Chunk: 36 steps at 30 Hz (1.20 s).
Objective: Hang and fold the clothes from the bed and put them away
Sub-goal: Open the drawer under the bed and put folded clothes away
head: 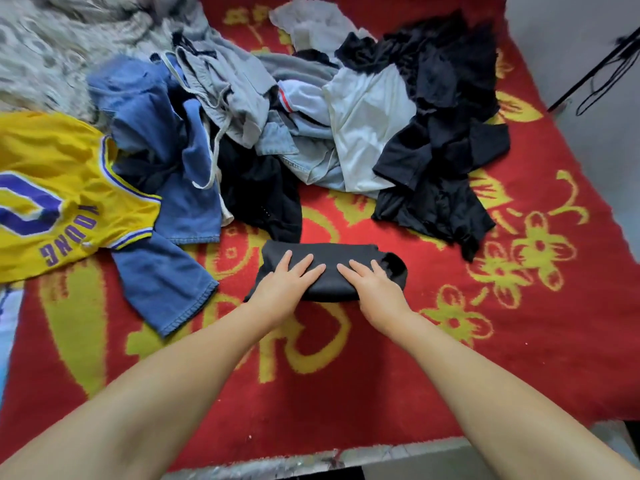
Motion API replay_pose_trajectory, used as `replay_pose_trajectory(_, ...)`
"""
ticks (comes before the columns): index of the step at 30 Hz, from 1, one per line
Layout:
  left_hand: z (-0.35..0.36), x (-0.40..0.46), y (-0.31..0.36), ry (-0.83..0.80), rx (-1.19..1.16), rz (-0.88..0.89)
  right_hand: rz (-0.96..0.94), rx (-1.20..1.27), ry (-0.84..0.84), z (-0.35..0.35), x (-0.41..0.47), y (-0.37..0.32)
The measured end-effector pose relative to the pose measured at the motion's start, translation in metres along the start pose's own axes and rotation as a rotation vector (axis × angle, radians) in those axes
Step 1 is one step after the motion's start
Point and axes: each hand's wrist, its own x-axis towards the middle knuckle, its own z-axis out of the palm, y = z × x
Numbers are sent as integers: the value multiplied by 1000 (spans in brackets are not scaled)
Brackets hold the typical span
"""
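Observation:
A folded black garment (332, 254) lies on the red and yellow blanket (346, 375) in the middle of the bed. My left hand (284, 285) presses flat on its left half with straight fingers. My right hand (372, 285) lies flat on its right half the same way. Behind it spreads a heap of unfolded clothes: a yellow jersey (52, 195) at the left, blue garments (166, 168), grey shorts (225, 84), a white shirt (367, 126) and black clothes (446, 126) at the right.
A grey patterned cover (52, 46) lies at the far left corner. The bed's front edge (311, 459) runs below my forearms. Black cables and a stand (602, 71) hang by the wall at the right. Bare blanket shows around the folded garment.

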Motion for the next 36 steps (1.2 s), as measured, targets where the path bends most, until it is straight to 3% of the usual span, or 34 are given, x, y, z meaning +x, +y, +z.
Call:
replay_pose_trajectory(6, -37, -75, -17, 116, 86, -91, -221, -175, 38, -51, -24, -44)
replay_pose_trajectory(18, 46, -335, -10, 283, -189, -825, -960, -590, 23, -41, -102, -242)
replay_pose_trajectory(26, 163, -529, 75, 356, -399, -1217, -1378, -785, -68, 54, -258, -361)
replay_pose_trajectory(36, 316, -766, 233, 320, -540, -1522, -1668, -970, -223, 237, -510, -449)
